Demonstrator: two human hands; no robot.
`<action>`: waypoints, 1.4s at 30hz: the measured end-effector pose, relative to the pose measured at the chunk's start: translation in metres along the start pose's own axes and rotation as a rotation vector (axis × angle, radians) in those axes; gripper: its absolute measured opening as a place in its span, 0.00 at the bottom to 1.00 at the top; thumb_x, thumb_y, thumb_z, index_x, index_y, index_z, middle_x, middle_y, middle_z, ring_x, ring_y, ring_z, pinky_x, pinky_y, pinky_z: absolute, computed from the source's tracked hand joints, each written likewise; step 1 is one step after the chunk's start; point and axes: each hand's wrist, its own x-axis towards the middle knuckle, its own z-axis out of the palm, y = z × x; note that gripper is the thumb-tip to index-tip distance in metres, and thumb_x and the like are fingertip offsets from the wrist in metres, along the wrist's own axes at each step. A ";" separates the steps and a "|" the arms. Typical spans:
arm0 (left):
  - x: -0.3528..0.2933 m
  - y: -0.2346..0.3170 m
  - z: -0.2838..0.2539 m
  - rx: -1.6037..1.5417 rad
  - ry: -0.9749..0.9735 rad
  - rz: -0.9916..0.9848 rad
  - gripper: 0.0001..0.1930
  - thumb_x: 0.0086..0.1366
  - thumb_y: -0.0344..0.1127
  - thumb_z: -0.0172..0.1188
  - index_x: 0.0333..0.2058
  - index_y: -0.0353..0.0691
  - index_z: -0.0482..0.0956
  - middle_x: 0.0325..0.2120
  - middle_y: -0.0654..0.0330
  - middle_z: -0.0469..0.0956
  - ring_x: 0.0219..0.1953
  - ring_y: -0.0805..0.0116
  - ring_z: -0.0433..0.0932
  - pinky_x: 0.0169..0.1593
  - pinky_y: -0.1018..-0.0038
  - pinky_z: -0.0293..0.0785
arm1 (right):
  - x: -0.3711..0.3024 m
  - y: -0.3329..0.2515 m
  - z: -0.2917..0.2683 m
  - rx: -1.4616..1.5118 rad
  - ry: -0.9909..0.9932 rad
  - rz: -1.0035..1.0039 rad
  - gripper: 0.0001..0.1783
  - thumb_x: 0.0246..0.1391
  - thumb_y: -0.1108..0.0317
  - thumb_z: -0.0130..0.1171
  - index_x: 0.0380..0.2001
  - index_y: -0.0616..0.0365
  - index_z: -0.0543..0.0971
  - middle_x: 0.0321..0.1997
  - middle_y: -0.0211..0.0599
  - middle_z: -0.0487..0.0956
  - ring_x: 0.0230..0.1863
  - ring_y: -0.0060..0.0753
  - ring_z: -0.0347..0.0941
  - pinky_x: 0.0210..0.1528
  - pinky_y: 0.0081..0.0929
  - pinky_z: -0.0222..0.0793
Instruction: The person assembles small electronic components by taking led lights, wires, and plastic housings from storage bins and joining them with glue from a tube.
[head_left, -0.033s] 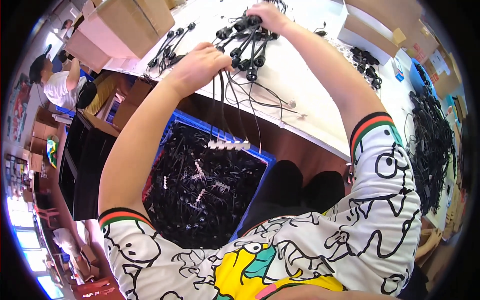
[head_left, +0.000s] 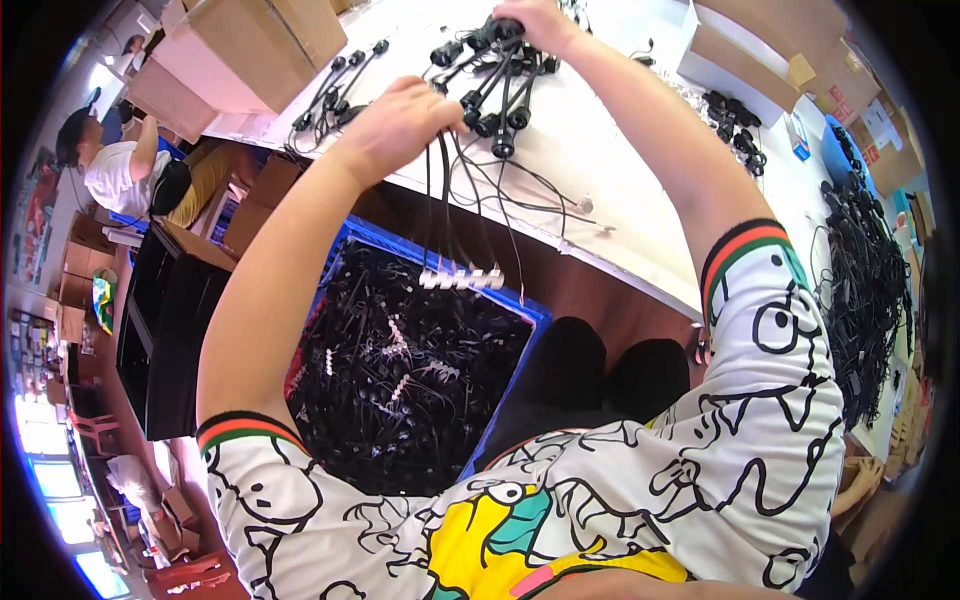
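Observation:
My left hand is closed around a bunch of thin black cables at the table's near edge. From these cables a white terminal strip dangles above a blue crate. At the far side of the table, my right hand grips a black cylindrical cable connector; its fingertips are partly cut off by the frame. Between the two hands lies a cluster of black cable connectors with short leads, some reaching under my left hand.
The blue crate below is full of black cables with white strips. Cardboard boxes stand at the far left, an open carton at the far right. More black cables pile up on the right. A person sits at the left.
My left hand has risen slightly, and the white terminal strip hanging from its cables has swung up a little. My right hand has shifted only slightly and keeps its grip.

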 end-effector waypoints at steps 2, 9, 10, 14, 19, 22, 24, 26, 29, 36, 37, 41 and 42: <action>-0.009 -0.015 0.012 0.032 -0.005 -0.078 0.05 0.50 0.25 0.48 0.27 0.41 0.69 0.24 0.61 0.73 0.33 0.64 0.72 0.46 0.70 0.61 | 0.007 -0.030 -0.004 -0.129 0.032 0.047 0.15 0.36 0.75 0.55 0.34 0.58 0.73 0.33 0.40 0.74 0.40 0.43 0.69 0.42 0.32 0.65; -0.005 -0.048 0.086 -0.070 -0.088 -0.254 0.07 0.53 0.26 0.45 0.30 0.39 0.72 0.24 0.55 0.76 0.32 0.60 0.75 0.40 0.69 0.66 | -0.029 -0.108 -0.027 0.025 0.148 -0.084 0.14 0.40 0.78 0.46 0.34 0.62 0.73 0.34 0.48 0.73 0.42 0.45 0.70 0.45 0.37 0.65; -0.011 -0.050 0.096 -0.127 -0.074 -0.269 0.07 0.53 0.26 0.45 0.30 0.38 0.72 0.23 0.54 0.76 0.31 0.58 0.75 0.37 0.68 0.68 | -0.050 -0.130 -0.030 0.033 0.126 -0.080 0.14 0.40 0.78 0.46 0.34 0.62 0.73 0.34 0.48 0.73 0.42 0.45 0.70 0.45 0.37 0.65; -0.028 -0.058 0.108 -0.145 0.024 -0.312 0.14 0.49 0.23 0.49 0.37 0.39 0.70 0.27 0.52 0.75 0.31 0.52 0.72 0.37 0.68 0.68 | -0.131 -0.195 -0.045 0.191 -0.183 -0.149 0.19 0.38 0.63 0.63 0.37 0.52 0.73 0.39 0.34 0.74 0.43 0.37 0.69 0.46 0.31 0.63; -0.001 -0.034 0.089 -0.296 -0.056 -0.467 0.06 0.49 0.23 0.47 0.25 0.37 0.72 0.23 0.50 0.74 0.31 0.52 0.73 0.34 0.66 0.68 | -0.170 -0.195 -0.021 0.040 -0.166 -0.062 0.21 0.36 0.59 0.63 0.36 0.52 0.70 0.37 0.33 0.73 0.41 0.36 0.69 0.43 0.32 0.61; -0.008 -0.027 0.082 -0.013 -0.023 -0.363 0.08 0.48 0.22 0.48 0.29 0.38 0.71 0.32 0.50 0.73 0.41 0.53 0.69 0.43 0.65 0.64 | -0.176 -0.186 -0.011 0.018 -0.110 0.062 0.18 0.37 0.58 0.62 0.33 0.51 0.71 0.34 0.31 0.74 0.38 0.35 0.70 0.41 0.32 0.61; -0.016 -0.010 0.071 0.034 0.092 -0.376 0.10 0.49 0.24 0.49 0.33 0.38 0.71 0.34 0.49 0.71 0.42 0.53 0.69 0.45 0.66 0.63 | -0.182 -0.180 -0.009 0.082 -0.184 0.089 0.15 0.38 0.58 0.61 0.30 0.51 0.72 0.28 0.29 0.75 0.34 0.34 0.71 0.40 0.33 0.61; -0.024 0.014 0.056 0.129 0.329 -0.395 0.15 0.51 0.26 0.50 0.40 0.38 0.71 0.39 0.48 0.68 0.43 0.54 0.67 0.49 0.67 0.61 | -0.182 -0.177 -0.009 0.148 -0.163 0.124 0.13 0.39 0.58 0.61 0.27 0.51 0.73 0.26 0.28 0.75 0.32 0.34 0.71 0.38 0.33 0.62; -0.064 0.053 0.076 -0.184 0.334 -0.774 0.12 0.55 0.32 0.53 0.39 0.37 0.70 0.30 0.60 0.73 0.32 0.64 0.73 0.37 0.74 0.69 | -0.178 -0.178 -0.009 0.265 -0.127 0.188 0.10 0.40 0.60 0.61 0.23 0.52 0.74 0.23 0.27 0.75 0.27 0.31 0.72 0.33 0.29 0.65; -0.045 0.139 0.062 -1.428 0.274 -1.389 0.15 0.60 0.44 0.51 0.40 0.40 0.69 0.32 0.64 0.71 0.30 0.79 0.70 0.35 0.81 0.69 | -0.170 -0.186 -0.026 1.095 -0.120 0.539 0.07 0.44 0.69 0.60 0.25 0.61 0.75 0.21 0.24 0.73 0.25 0.13 0.67 0.28 0.13 0.62; -0.042 0.138 0.063 -1.426 0.292 -1.418 0.15 0.60 0.43 0.52 0.40 0.39 0.68 0.32 0.64 0.71 0.30 0.79 0.70 0.34 0.81 0.69 | -0.171 -0.185 -0.027 1.099 -0.115 0.533 0.07 0.44 0.69 0.60 0.25 0.61 0.75 0.21 0.24 0.73 0.25 0.13 0.67 0.28 0.13 0.62; -0.039 0.125 0.067 -1.633 0.404 -1.404 0.10 0.60 0.40 0.53 0.35 0.39 0.71 0.27 0.66 0.73 0.26 0.79 0.71 0.31 0.82 0.70 | -0.170 -0.181 -0.031 1.272 -0.115 0.664 0.08 0.45 0.68 0.60 0.27 0.59 0.75 0.23 0.24 0.73 0.26 0.12 0.66 0.28 0.11 0.60; -0.040 0.122 0.067 -1.807 0.439 -1.353 0.09 0.60 0.39 0.53 0.33 0.40 0.72 0.25 0.67 0.73 0.24 0.79 0.72 0.30 0.82 0.71 | -0.170 -0.182 -0.030 1.314 -0.117 0.705 0.08 0.45 0.67 0.60 0.28 0.59 0.75 0.23 0.23 0.73 0.26 0.12 0.66 0.28 0.11 0.59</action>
